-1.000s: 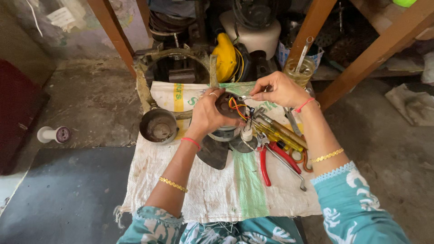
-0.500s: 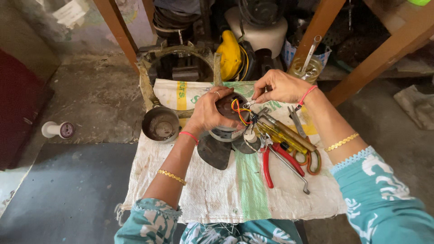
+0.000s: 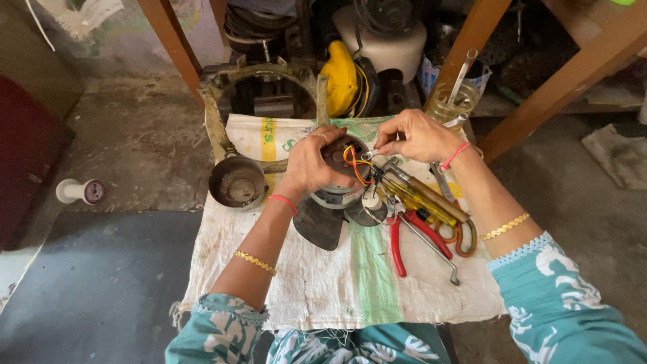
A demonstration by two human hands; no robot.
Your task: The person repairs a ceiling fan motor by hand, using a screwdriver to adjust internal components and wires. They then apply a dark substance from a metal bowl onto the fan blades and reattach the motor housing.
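My left hand (image 3: 315, 164) wraps around a small round electric motor (image 3: 339, 176) that stands on a white woven sack (image 3: 317, 276). Red, yellow and orange wires (image 3: 355, 165) curl out of the motor's top. My right hand (image 3: 414, 137) sits just right of the motor and pinches a small metal tool (image 3: 370, 154) whose tip touches the wires. A dark fan blade (image 3: 318, 222) sticks out from under the motor toward me.
Red-handled pliers (image 3: 411, 236), yellow-handled screwdrivers (image 3: 421, 195) and a bent metal rod (image 3: 431, 248) lie right of the motor. A small metal bowl (image 3: 236, 183) sits to its left. A glass jar with tools (image 3: 453, 101), a yellow object (image 3: 342, 79) and wooden legs (image 3: 174, 47) stand behind. A white spool (image 3: 81, 191) lies on the floor.
My right hand has shifted slightly down and left, bringing the metal tool closer onto the wires. My left hand keeps its hold on the motor.
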